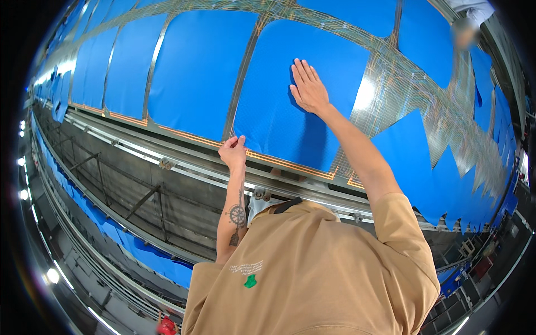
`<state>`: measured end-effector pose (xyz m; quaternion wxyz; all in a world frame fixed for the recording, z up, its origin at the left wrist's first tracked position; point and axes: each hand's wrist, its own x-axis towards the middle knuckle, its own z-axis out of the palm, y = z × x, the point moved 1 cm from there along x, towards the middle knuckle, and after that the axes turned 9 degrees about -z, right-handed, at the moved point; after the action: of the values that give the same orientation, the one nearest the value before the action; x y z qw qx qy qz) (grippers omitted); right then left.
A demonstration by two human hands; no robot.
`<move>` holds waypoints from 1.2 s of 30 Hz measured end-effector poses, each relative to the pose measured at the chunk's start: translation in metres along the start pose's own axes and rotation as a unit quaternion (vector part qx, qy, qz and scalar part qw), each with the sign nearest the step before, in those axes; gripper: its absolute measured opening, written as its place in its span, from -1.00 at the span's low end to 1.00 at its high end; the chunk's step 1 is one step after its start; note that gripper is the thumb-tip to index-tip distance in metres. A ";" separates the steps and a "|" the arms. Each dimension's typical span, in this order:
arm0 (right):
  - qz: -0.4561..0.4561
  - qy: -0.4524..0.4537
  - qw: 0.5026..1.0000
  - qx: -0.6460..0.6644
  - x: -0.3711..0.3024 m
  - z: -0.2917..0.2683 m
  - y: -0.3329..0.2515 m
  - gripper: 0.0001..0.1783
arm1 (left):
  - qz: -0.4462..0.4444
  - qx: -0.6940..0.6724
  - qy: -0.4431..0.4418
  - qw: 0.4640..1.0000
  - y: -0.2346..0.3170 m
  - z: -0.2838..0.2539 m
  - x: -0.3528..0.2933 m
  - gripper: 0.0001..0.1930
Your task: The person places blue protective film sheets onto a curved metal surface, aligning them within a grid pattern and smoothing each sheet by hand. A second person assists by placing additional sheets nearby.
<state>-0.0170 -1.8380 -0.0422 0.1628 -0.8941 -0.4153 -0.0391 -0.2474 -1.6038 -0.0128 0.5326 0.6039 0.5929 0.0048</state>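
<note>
Where the tan shirt fills the foreground, both bare forearms extend over the near edge of a worktable, along which orange lines run. The left hand has thumb and fingers drawn together at the near left corner of a blue sheet; whether they pinch its edge or a thin pale strand cannot be told. This sheet lies flat on the table, a dark gap separating it from a second blue sheet leftward. Farther in, the right hand rests palm-down upon it, fingers extended. Beyond stretches a line-covered grey surface; at upper right, another person's pale sleeve appears.
</note>
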 end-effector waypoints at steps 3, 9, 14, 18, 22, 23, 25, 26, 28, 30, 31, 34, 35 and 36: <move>0.008 -0.008 1.000 -0.010 -0.002 0.000 0.002 -0.27 | 0.170 0.064 -0.026 0.983 0.034 0.008 -0.044 -0.79; 0.031 -0.005 0.999 0.014 -0.001 -0.006 -0.003 -0.20 | 0.187 0.010 -0.095 0.978 0.060 0.015 -0.099 -0.82; 0.022 -0.088 0.996 -0.010 -0.014 -0.007 -0.108 0.02 | 0.091 -0.058 -0.098 0.989 0.013 -0.018 -0.037 -0.78; -0.136 -0.133 0.978 0.090 -0.076 0.017 -0.217 -0.05 | 0.125 -0.027 -0.065 0.990 0.014 -0.026 -0.018 -0.66; -0.162 -0.081 0.966 0.185 -0.055 0.027 -0.144 -0.21 | 0.150 0.025 0.000 0.988 0.031 -0.042 -0.014 -0.63; -0.092 -0.003 0.990 0.109 -0.021 0.016 -0.096 -0.28 | 0.157 0.031 0.016 0.987 0.029 -0.051 -0.015 -0.64; 0.102 0.077 0.992 -0.011 0.051 0.002 0.006 -0.17 | 0.184 0.041 0.007 0.982 0.022 -0.064 -0.010 -0.62; 0.137 0.098 0.985 -0.040 0.062 0.004 0.016 -0.14 | 0.201 0.050 0.008 0.978 0.022 -0.065 -0.006 -0.61; 0.199 0.139 0.965 -0.094 0.091 0.007 0.014 -0.07 | 0.242 0.071 0.018 0.967 0.033 -0.061 -0.005 -0.59; 0.102 0.027 0.994 -0.008 0.085 0.008 -0.078 0.01 | 0.284 0.086 0.048 0.954 0.050 -0.045 -0.018 -0.57; 0.034 -0.017 0.999 0.023 0.067 0.017 -0.120 0.03 | 0.319 0.122 0.023 0.940 0.063 -0.034 -0.020 -0.55; -0.103 -0.064 0.988 0.092 0.005 0.033 -0.206 -0.02 | 0.420 0.193 -0.081 0.883 0.112 0.027 -0.019 -0.49; -0.152 -0.108 0.966 0.177 -0.004 0.022 -0.204 -0.03 | 0.442 0.189 -0.114 0.869 0.121 0.048 -0.017 -0.46; -0.119 -0.082 0.971 0.190 -0.015 0.014 -0.184 -0.07 | 0.465 0.186 -0.159 0.851 0.126 0.071 -0.020 -0.44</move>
<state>-0.1666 -1.7338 -0.0110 0.2896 -0.7912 -0.5303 0.0948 -0.1186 -1.6296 0.0502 0.4330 0.8894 0.1395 0.0455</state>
